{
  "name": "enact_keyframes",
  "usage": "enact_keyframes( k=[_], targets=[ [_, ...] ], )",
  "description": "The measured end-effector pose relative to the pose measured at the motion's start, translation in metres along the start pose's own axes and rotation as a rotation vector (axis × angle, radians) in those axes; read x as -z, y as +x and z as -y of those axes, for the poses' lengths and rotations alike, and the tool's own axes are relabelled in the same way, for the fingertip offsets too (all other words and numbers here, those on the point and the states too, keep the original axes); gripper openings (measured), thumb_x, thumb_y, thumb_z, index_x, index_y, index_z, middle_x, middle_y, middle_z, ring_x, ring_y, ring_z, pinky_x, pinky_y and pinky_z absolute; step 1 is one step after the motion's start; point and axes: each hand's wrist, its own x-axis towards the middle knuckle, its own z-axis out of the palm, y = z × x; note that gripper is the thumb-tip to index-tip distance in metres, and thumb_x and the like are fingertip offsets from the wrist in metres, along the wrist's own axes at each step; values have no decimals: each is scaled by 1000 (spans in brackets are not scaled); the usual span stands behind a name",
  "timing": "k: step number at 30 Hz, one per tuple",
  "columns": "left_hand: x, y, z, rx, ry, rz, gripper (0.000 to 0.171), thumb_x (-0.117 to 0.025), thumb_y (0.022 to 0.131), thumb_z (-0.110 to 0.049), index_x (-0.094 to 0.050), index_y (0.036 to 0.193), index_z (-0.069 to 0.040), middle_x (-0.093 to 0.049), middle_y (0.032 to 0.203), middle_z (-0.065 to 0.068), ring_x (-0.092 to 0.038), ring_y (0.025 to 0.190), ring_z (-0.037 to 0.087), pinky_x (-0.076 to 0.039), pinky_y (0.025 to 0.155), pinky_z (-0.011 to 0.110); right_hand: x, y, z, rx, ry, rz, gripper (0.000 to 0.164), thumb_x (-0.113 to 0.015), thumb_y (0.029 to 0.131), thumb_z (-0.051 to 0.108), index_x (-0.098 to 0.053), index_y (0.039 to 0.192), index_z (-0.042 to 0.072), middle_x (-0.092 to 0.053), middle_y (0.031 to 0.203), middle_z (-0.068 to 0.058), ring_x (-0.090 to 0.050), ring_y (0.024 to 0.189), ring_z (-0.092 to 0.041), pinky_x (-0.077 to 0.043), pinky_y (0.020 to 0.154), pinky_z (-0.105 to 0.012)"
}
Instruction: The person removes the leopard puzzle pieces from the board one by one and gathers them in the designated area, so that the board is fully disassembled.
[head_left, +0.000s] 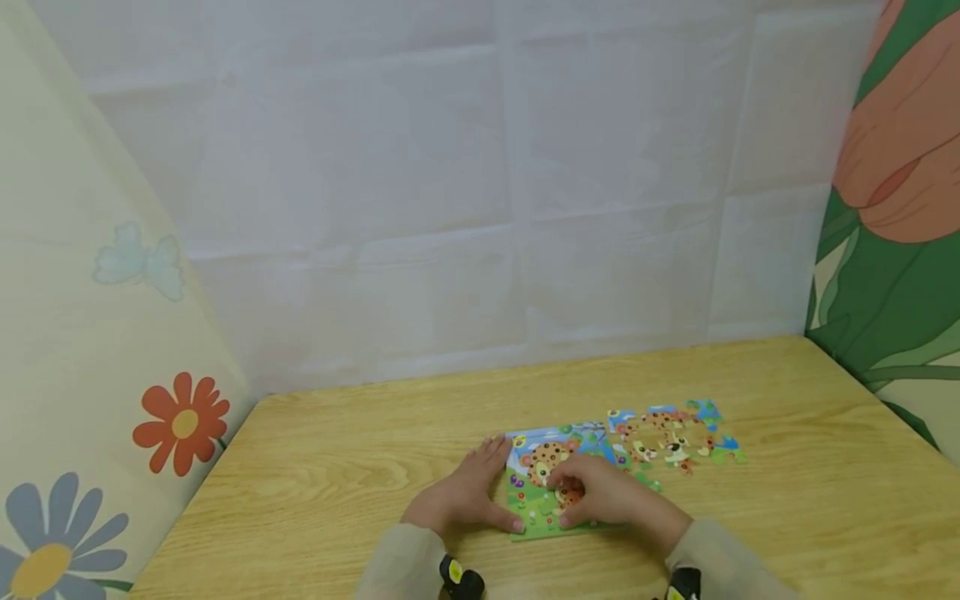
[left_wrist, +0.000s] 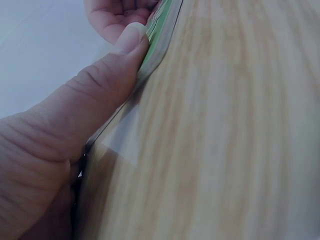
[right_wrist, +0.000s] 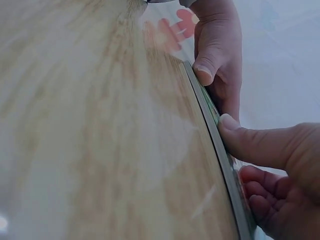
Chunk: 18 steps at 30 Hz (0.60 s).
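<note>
A jigsaw puzzle board (head_left: 537, 522) with a spotted leopard cub on grass lies flat on the table. My left hand (head_left: 467, 489) is at its left side, fingers extended along that edge. The left thumb (left_wrist: 131, 39) rests on the near left corner. Over the board's lower middle is my right hand (head_left: 603, 490), fingers bent down onto the picture. Its thumb (right_wrist: 231, 123) touches the near edge, apart from the fingertips, and no loose piece shows between them. Part of the cub's picture is hidden under this hand.
Right of the board lies a group of loose puzzle pieces (head_left: 660, 433), partly arranged into a second leopard picture. They spread on the wooden table (head_left: 337, 467). A white cloth (head_left: 390, 208) hangs behind, and flowered panels (head_left: 183, 425) stand at the sides.
</note>
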Motion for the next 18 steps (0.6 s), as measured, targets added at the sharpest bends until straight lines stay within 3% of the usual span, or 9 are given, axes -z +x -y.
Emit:
enact_keyframes(
  k=[9, 18],
  targets=[
    [0, 1, 0, 3, -3, 2, 113, -79, 67, -45, -13, 148, -2, -7, 155, 17, -4, 142, 33, -6, 115, 49, 3, 5, 5, 8, 6, 36, 32, -81, 66, 8, -63, 92, 9, -48, 74, 3, -41, 65, -9, -38, 58, -23],
    [0, 1, 0, 3, -6, -2, 113, -79, 67, -44, -14, 148, -1, -8, 155, 17, -4, 142, 33, -6, 115, 49, 2, 5, 10, -51, 39, 46, 29, -78, 68, 4, -59, 89, 8, -49, 75, 0, -44, 64, -12, -40, 54, -23]
  ],
)
